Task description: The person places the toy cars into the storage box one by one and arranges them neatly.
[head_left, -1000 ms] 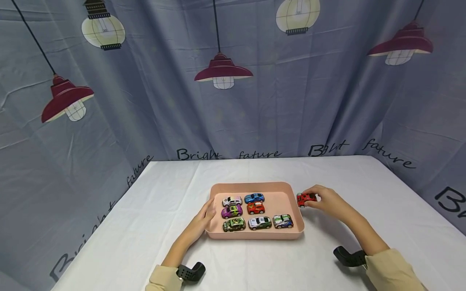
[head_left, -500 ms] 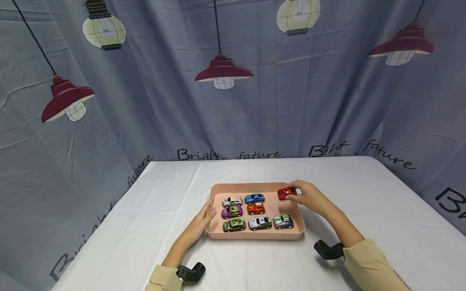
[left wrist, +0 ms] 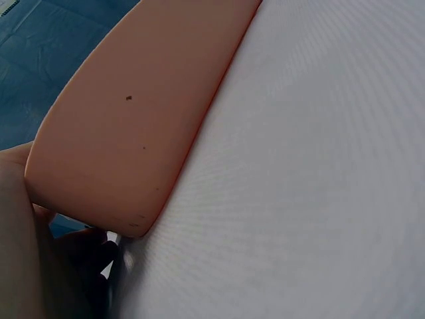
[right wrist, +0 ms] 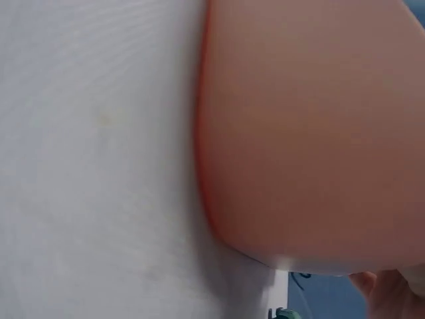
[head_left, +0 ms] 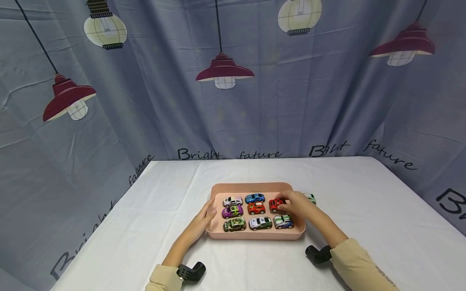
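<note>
A pink tray [head_left: 251, 235] lies on the white table with several small toy cars in it. My left hand [head_left: 202, 218] holds the tray's left side; its thumb lies over the rim, and in the left wrist view fingers show beyond the tray wall [left wrist: 126, 119]. Reaching over the right side, my right hand [head_left: 299, 205] pinches a red toy car [head_left: 275, 205] and partly covers it. That car is inside the tray, right of an orange-red toy car [head_left: 256, 208] and behind a white-green-blue one [head_left: 283, 221]. Whether it touches the bottom I cannot tell.
A pale green toy car [head_left: 310, 197] stands on the table right of the tray, partly behind my right hand. Blue [head_left: 255, 198], white [head_left: 232, 201], purple [head_left: 232, 211], camouflage-green [head_left: 234, 224] and silver [head_left: 260, 223] cars sit in the tray. A curtain [head_left: 262, 117] hangs behind.
My right hand has carried the red toy car leftward from beside the tray, over its right rim, and down into the row of cars. The left hand stays on the tray.
</note>
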Tool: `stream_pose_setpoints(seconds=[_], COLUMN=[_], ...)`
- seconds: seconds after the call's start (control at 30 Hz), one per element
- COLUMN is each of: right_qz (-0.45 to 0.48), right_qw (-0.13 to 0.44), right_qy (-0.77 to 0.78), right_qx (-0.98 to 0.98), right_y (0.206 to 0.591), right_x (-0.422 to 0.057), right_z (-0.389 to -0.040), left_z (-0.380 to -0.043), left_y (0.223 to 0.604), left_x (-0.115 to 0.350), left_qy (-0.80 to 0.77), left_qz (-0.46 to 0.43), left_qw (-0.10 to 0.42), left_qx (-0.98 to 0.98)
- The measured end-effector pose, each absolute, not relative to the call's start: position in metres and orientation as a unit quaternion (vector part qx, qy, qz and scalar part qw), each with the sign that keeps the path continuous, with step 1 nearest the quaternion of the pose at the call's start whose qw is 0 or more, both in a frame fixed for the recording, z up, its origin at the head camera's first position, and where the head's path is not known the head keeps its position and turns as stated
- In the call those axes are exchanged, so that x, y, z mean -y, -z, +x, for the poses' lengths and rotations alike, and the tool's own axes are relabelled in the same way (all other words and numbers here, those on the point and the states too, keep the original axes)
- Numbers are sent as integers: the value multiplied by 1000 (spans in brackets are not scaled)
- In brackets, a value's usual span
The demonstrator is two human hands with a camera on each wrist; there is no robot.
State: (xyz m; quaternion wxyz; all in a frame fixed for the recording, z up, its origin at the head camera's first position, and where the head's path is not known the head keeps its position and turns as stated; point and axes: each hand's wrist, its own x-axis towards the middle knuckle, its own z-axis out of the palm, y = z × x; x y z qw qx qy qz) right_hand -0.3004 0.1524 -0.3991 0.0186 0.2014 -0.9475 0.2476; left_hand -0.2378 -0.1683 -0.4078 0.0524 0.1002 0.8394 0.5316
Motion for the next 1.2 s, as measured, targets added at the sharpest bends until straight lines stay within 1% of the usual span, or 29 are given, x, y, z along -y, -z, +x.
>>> stream_pose_setpoints(seconds=[0.27,0.5,0.57,0.67,0.8,0.9,1.0,1.1,1.2], right_qz=[223,224,221,220,230,234,231,224,219], right_qw=[28,13,9,10,29,57,89,121,142], right_qy=[-188,-165,-175,-208,-244,-251,-258,-271,-283], right_qx=[956,961,959,953,941,938,934,928,923], right_y=[401,398,396,391,381,376,373,375,379], right_x=[-149,-147,-148,-152,-159,-167,-176,-186,-198], right_z=[-301,-300,-297,-292,-287,-284,-285,-287,-291], left_z=[-241,-258,-258,-251,-240,-236,-239,-249,-249], left_y=[411,438,438,428,411,407,409,424,424], left_x=[169,175,174,173,169,168,168,171,171], left_qy=[-533,-525,-527,-533,-530,-525,-526,-525,-524], left_qz=[97,89,89,93,97,96,92,90,91], left_qw=[49,38,41,44,49,50,48,39,40], left_qx=[-839,-845,-844,-840,-841,-844,-844,-845,-846])
